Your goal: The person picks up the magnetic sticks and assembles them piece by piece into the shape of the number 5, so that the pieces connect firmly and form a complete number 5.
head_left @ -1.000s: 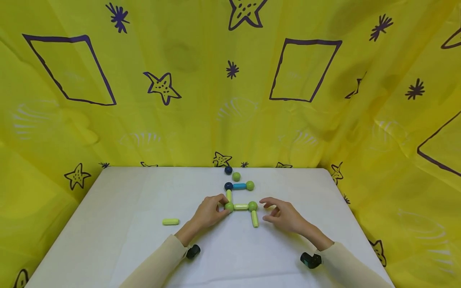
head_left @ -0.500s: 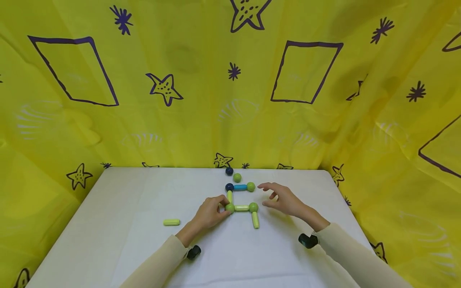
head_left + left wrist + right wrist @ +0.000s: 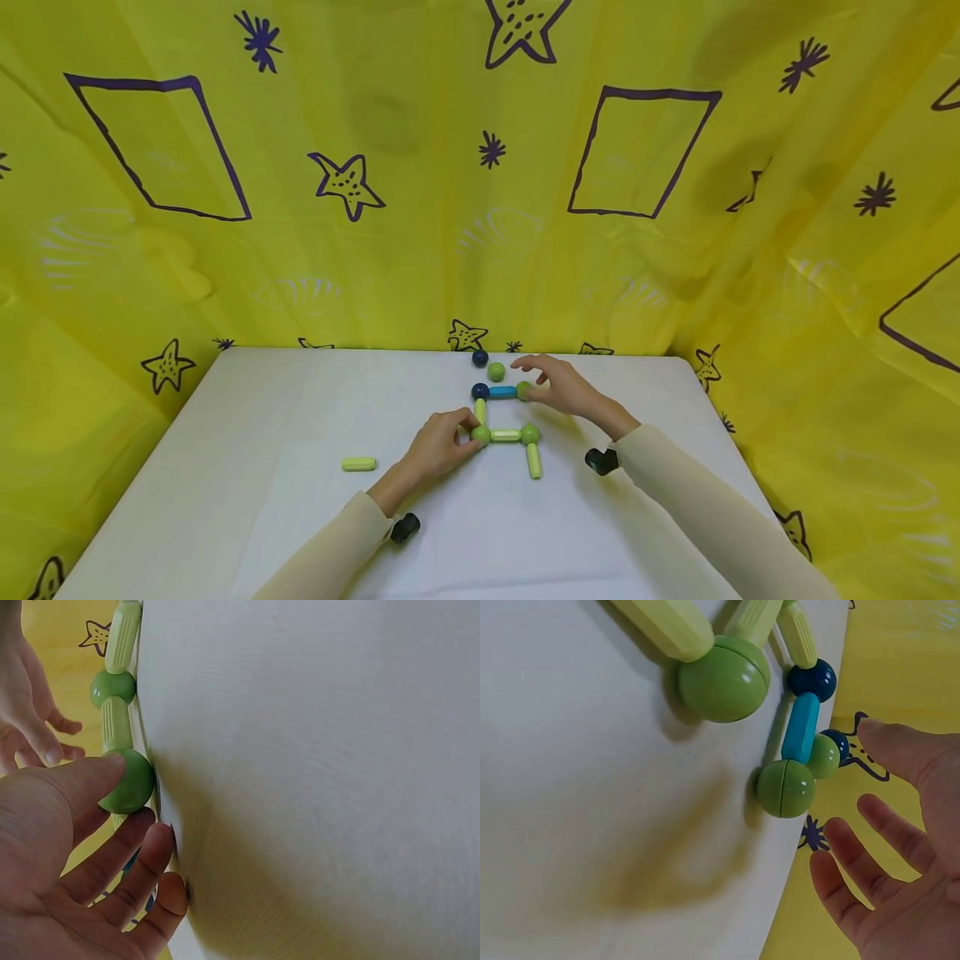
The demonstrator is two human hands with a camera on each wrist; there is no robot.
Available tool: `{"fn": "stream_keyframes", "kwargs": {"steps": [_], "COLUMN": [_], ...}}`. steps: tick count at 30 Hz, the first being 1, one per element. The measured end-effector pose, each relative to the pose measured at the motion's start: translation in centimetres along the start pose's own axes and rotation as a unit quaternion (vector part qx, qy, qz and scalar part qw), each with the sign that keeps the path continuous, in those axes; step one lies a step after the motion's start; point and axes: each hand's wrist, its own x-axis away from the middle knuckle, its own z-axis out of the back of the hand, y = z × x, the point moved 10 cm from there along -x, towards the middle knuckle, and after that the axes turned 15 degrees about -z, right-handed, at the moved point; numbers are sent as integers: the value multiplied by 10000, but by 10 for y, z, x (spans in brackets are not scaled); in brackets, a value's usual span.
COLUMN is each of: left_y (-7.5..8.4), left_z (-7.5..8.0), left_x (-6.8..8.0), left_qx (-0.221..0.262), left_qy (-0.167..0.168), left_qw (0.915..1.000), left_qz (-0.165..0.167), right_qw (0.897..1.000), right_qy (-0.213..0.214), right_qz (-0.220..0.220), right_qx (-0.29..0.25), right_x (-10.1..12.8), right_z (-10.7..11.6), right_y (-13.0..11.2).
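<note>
A green ball (image 3: 481,434) sits at one corner of a ball-and-stick chain on the white counter (image 3: 300,400). The left hand (image 3: 437,443) pinches it, its grip narrow between thumb and fingers. From that ball, one pale stick (image 3: 506,436) runs right to a second green ball (image 3: 529,433), where a slanting stick (image 3: 534,461) points toward the person. An upper stick (image 3: 480,412) leads away to a dark blue ball (image 3: 480,392), then a blue stick (image 3: 502,392) and an end ball (image 3: 786,789), also green. The right hand (image 3: 566,390) is beside that end ball, its grip wide, fingers spread. Beyond the chain lie a spare green ball (image 3: 496,372) and a navy ball (image 3: 480,357); a separate stick (image 3: 358,463) lies left of the left hand. A yellow curtain (image 3: 420,258) with purple drawings hangs behind.
</note>
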Motion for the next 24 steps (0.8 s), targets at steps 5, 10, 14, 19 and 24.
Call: {"fn": "stream_keyframes", "kwargs": {"steps": [5,10,14,19,24], "left_y": [0,1,0,-1,0], "left_z": [0,1,1,0,1], "left_x": [0,0,0,0,0], "left_qx": [-30,-23,15,27,93], "left_qy": [32,44,12,-26,-16], "left_qw": [10000,10000,10000,10000,10000], "left_qz": [-63,-75,-34,-14,-1], "right_qw": [9999,9987,9970,9968,9959], "right_qy": [-120,-187,-272,-370,-432], "right_qz": [-112,-475,-716,-703,-797], "right_qx": [13,43,67,28,-33], "right_x": [-18,-35,-47,-57,-63], "right_z": [-6,-13,-19,-25,-31], "right_y": [-4,1,6,5,5]}}
